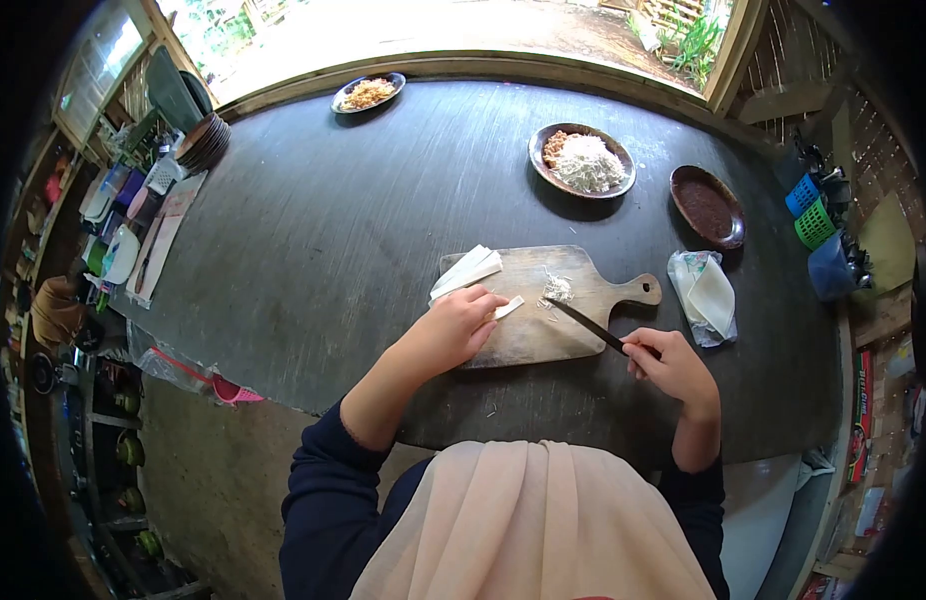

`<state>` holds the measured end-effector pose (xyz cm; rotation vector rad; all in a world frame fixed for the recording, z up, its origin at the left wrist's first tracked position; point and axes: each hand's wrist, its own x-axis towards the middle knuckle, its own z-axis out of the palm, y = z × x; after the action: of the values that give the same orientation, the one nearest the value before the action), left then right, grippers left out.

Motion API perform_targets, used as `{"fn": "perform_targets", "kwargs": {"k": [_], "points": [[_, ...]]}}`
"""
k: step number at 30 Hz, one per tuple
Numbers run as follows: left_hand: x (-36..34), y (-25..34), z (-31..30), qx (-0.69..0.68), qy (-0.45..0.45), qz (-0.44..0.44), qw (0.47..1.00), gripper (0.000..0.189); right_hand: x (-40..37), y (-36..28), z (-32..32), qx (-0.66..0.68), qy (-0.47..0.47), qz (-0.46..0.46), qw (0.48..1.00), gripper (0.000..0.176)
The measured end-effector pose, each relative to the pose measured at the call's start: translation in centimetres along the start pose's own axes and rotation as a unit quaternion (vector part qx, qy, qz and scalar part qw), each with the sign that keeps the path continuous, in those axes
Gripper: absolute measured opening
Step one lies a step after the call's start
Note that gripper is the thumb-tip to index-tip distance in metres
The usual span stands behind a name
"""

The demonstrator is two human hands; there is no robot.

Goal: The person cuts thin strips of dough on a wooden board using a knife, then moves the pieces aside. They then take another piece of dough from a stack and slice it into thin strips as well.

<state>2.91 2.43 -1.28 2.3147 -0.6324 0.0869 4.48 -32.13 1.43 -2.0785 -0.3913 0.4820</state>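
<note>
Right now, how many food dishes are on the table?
3 dishes: one by the window, one with white shreds beyond the board, one dark-filled, right. Left clutter may hide more.

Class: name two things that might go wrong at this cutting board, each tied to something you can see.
The left hand pins a white strip close to the knife in the right hand; fingers might get nicked. The white stack lies at the cutting board edge and might slide off.

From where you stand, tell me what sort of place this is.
Likely a rustic, open-sided kitchen: the right hand holds a knife over a wooden cutting board, the left hand pins a white strip there, and a plate of shredded food sits on the dark counter.
</note>
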Motion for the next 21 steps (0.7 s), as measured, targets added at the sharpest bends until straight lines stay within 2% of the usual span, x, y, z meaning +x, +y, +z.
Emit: {"fn": "perform_targets", "kwargs": {"k": [1,3,4,10,12,16,18,19,21], "points": [[0.03,-0.10,0.07,0.002,-0.001,-0.001,1.000,0.026,-0.07,-0.28,0.13,0.001,-0.001,0.000,1.000,0.017],[0.10,-0.27,0.20,0.006,-0.003,-0.001,1.000,0.025,-0.21,-0.90,0.24,0.005,-0.075,0.013,0.997,0.017],[0.12,-0.30,0.29,0.008,-0.004,0.000,1.000,0.026,-0.12,-0.87,0.47,0.006,-0.075,0.012,0.997,0.017],[0.16,-0.15,0.46,-0.016,0.004,0.000,1.000,0.024,0.29,-0.57,0.64,-0.023,0.012,0.005,1.000,0.017],[0.16,-0.12,0.39,-0.013,0.004,0.006,1.000,0.024,0.11,-0.71,0.34,-0.007,-0.110,0.028,0.994,0.017],[0.12,0.24,0.03,-0.010,-0.016,0.006,1.000,0.026,0.18,-0.82,0.27,-0.009,-0.071,0.053,0.996,0.018],[0.04,0.28,0.04,-0.013,-0.015,0.005,1.000,0.026,0.27,-0.61,0.35,0.021,-0.015,0.052,0.998,0.018],[0.03,0.21,0.05,-0.016,-0.015,-0.001,1.000,0.026,0.24,-0.76,0.36,0.019,-0.015,0.052,0.998,0.018],[-0.01,0.13,0.11,-0.020,-0.014,-0.006,1.000,0.026,0.17,-1.10,0.45,0.035,-0.079,0.068,0.994,0.019]]}}
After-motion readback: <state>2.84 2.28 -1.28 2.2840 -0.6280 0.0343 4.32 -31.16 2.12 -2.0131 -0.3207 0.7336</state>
